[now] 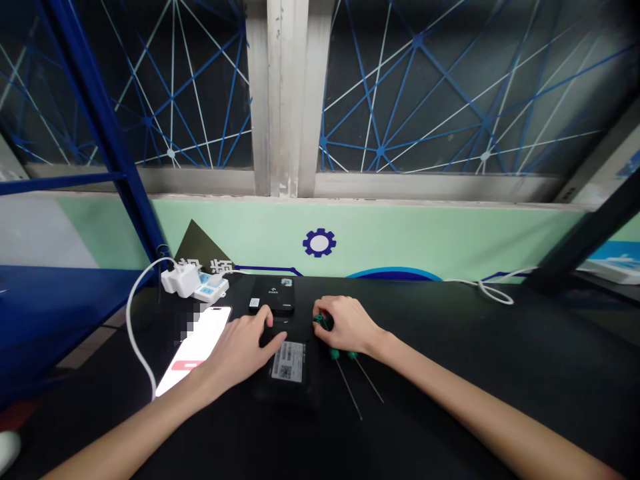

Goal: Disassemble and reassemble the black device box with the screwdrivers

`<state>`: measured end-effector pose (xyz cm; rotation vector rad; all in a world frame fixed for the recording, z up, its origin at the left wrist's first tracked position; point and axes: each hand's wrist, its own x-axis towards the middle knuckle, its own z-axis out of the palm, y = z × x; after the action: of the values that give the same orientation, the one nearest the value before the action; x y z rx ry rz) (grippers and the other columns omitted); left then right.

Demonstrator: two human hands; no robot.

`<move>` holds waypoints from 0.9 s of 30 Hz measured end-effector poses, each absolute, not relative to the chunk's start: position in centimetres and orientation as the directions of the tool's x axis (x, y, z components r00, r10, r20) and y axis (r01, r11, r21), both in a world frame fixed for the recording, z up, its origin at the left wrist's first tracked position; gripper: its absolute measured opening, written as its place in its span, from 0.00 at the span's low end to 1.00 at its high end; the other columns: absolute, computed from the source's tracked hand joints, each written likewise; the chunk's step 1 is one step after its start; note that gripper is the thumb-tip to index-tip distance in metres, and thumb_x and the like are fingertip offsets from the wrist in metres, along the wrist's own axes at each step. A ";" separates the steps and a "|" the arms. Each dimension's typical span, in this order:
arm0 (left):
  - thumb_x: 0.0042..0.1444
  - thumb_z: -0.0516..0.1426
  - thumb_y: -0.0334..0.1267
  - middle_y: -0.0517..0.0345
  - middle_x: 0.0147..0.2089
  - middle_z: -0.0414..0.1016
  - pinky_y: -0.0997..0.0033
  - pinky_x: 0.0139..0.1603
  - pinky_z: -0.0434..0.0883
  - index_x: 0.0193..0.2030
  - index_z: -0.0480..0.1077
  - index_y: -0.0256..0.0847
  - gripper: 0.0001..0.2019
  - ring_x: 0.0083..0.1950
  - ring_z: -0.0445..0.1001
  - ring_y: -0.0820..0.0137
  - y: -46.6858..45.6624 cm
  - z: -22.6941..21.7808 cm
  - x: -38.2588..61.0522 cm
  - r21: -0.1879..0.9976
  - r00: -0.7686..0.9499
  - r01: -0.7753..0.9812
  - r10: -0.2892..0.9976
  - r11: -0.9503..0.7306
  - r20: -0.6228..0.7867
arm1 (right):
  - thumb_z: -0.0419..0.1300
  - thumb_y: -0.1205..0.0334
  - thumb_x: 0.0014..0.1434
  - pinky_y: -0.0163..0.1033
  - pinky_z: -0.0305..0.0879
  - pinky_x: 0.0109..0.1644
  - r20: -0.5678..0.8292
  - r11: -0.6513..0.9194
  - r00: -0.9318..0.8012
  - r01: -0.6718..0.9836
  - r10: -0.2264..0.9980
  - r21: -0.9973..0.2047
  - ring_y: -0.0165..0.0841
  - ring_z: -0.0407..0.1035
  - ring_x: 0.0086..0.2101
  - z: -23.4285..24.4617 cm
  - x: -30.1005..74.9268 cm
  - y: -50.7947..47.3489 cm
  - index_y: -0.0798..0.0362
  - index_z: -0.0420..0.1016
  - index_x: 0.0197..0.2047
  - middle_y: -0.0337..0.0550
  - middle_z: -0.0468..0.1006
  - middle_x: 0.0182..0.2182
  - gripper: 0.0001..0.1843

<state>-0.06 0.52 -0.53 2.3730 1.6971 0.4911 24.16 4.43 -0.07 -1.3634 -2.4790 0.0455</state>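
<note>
A flat black box with a white label (287,370) lies on the black table in front of me. My left hand (240,350) rests on its near-left top corner, fingers curled around a small dark part I cannot make out. My right hand (345,323) is closed over green-handled screwdrivers (345,363) at the box's right edge; their thin metal shafts point toward me across the table.
A second black box (273,295) lies just behind. A lit phone (195,350) lies to the left, with a white cable (134,333) running to a power strip and charger (193,281). Another white cable (493,288) lies at the back right. A blue frame post (115,147) stands left.
</note>
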 end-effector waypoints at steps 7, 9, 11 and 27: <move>0.63 0.52 0.52 0.66 0.24 0.66 0.69 0.29 0.56 0.37 0.59 0.47 0.13 0.30 0.71 0.62 0.5 -0.2 0.1 0.345 0.275 0.888 0.953 -0.302 0.127 | 0.59 0.54 0.57 0.38 0.46 0.29 0.200 0.429 -0.410 0.901 0.890 -0.064 0.37 0.72 0.29 0.9 23.8 3.8 0.50 0.71 0.30 0.42 0.80 0.29 0.10; 0.63 0.52 0.53 0.66 0.24 0.66 0.69 0.29 0.56 0.36 0.58 0.47 0.14 0.30 0.71 0.62 0.5 -0.2 0.0 0.357 0.274 0.886 0.955 -0.297 0.115 | 0.58 0.51 0.59 0.38 0.46 0.29 0.197 0.402 -0.392 0.915 0.899 -0.016 0.39 0.73 0.29 1.2 23.8 3.8 0.50 0.72 0.31 0.45 0.80 0.28 0.12; 0.63 0.51 0.54 0.66 0.24 0.66 0.69 0.29 0.56 0.36 0.58 0.47 0.14 0.30 0.71 0.62 0.4 -0.2 0.0 0.367 0.273 0.883 0.956 -0.293 0.108 | 0.56 0.49 0.61 0.38 0.47 0.29 0.207 0.385 -0.381 0.923 0.901 0.025 0.40 0.74 0.29 1.7 23.9 3.7 0.51 0.74 0.34 0.46 0.80 0.28 0.14; 0.68 0.47 0.40 0.62 0.25 0.70 0.69 0.27 0.53 0.35 0.62 0.45 0.10 0.28 0.72 0.65 1.1 -0.4 -0.5 0.268 0.253 0.918 0.953 -0.291 0.170 | 0.69 0.43 0.48 0.51 0.67 0.54 -0.023 0.643 -0.655 0.747 0.756 -0.169 0.52 0.71 0.49 5.3 21.8 -2.0 0.59 0.74 0.54 0.59 0.76 0.48 0.36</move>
<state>-0.47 1.12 -0.39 2.3940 1.7970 0.4553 21.83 -2.01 5.35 -1.2831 -2.8022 0.2528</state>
